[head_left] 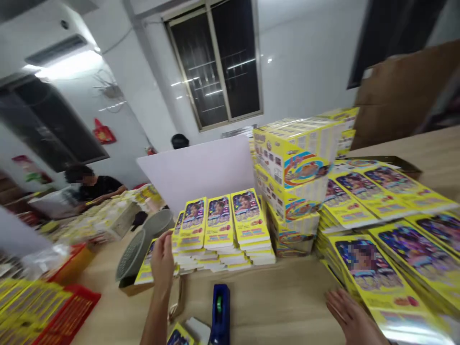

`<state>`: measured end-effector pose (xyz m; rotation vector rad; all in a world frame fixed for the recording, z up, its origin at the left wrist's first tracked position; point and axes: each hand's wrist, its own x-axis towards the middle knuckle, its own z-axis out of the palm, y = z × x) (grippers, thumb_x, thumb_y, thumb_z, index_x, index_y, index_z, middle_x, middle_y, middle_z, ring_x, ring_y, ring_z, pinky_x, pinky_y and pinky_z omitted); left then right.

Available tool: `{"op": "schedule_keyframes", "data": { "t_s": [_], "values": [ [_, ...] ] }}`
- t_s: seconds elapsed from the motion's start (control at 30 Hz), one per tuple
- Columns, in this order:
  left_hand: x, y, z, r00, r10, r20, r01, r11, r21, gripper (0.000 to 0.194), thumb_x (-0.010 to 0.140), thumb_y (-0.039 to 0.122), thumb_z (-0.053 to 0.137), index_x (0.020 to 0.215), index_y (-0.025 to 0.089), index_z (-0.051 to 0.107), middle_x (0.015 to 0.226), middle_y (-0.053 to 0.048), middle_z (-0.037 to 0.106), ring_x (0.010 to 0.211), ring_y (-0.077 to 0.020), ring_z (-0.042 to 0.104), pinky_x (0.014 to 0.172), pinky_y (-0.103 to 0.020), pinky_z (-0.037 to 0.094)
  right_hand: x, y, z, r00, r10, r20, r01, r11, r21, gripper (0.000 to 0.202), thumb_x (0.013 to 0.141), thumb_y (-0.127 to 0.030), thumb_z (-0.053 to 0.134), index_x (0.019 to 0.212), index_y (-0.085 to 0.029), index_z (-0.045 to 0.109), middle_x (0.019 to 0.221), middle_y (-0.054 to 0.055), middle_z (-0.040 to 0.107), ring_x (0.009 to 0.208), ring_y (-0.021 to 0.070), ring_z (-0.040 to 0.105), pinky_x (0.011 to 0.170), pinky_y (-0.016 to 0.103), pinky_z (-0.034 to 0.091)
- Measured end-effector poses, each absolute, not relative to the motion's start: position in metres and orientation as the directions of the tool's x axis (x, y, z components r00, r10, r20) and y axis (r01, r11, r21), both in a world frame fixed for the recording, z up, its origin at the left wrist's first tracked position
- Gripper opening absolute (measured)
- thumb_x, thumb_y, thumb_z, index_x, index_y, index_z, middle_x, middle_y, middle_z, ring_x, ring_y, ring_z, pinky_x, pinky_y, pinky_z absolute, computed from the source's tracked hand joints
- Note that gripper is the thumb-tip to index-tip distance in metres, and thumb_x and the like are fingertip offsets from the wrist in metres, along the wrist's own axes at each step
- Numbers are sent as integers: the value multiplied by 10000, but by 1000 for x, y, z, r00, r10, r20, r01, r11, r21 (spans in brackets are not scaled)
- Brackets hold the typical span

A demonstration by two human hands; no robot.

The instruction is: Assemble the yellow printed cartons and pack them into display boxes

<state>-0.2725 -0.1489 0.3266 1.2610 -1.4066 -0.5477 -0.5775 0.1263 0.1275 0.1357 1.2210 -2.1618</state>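
Yellow glossy card packs (220, 225), stacked in three neat rows on the pale wooden table (273, 302), sit just beyond your left hand (162, 261); its fingers are loosely apart and raised beside the leftmost row, holding nothing. The packs' long axis runs away from you, up the table. Your right hand (350, 316) lies open, fingers spread, touching the near edge of the bigger yellow pack pile (381, 278) on its far side (motion-blurred). A blue tape dispenser (220, 311) stands between both hands, nearer the left.
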Motion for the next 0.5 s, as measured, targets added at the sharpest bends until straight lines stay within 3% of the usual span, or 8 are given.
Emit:
{"op": "schedule_keyframes", "data": {
  "t_s": [0.1, 0.2, 0.27, 0.33, 0.43, 0.5],
  "values": [
    [-299, -121, 309, 110, -860, 498, -394, 422, 816, 431, 786, 558, 461, 982, 205, 612, 1034, -81, 635, 1028, -270, 558, 984, -443, 380, -581, 131, 160, -844, -382, -377, 518, -400, -756, 337, 494, -434, 789, 760, -243, 709, 911, 66, 699, 872, 300, 647, 1023, 548, 330],
    [-356, -63, 272, -263, -896, 359, -209, 416, 885, 383, 726, 576, 568, 905, 248, 652, 970, -90, 675, 1005, -295, 586, 987, -443, 407, -581, 135, 194, -835, -350, -425, 540, -376, -753, 397, 411, -424, 837, 711, -202, 701, 841, 86, 716, 848, 331, 656, 991, 566, 359],
    [-405, -17, 243, -592, -792, 151, -91, 252, 964, 381, 746, 549, 574, 975, 258, 663, 1114, -108, 656, 1112, -287, 553, 1033, -407, 381, -579, 140, 209, -840, -342, -422, 531, -360, -767, 484, 414, -463, 843, 785, -185, 704, 877, 91, 719, 878, 331, 653, 1001, 549, 361],
    [-457, 22, 218, -761, -643, -86, -119, 8, 993, 573, 758, 521, 590, 1236, 209, 538, 1359, -126, 501, 1256, -261, 453, 1078, -369, 331, -576, 152, 216, -857, -334, -393, 493, -311, -812, 566, 450, -527, 821, 868, -170, 688, 952, 107, 707, 920, 333, 643, 1007, 530, 366],
    [-527, 59, 197, -784, -538, -310, -132, -344, 930, 1022, 637, 511, 730, 1433, 110, 231, 1521, -172, 217, 1412, -247, 175, 1138, -325, 196, -583, 181, 217, -939, -201, -281, 315, -166, -935, 621, 538, -625, 725, 959, -177, 639, 1048, 122, 667, 986, 339, 611, 1004, 520, 370],
    [-562, 72, 195, -764, -511, -394, -139, -467, 873, 1193, 588, 508, 770, 1458, 76, 77, 1534, -199, 138, 1424, -251, 91, 1147, -319, 152, -597, 201, 214, -992, -39, -122, 124, -33, -992, 618, 609, -650, 640, 1012, -182, 605, 1102, 126, 629, 1075, 343, 555, 1018, 515, 348]
  ]
}}
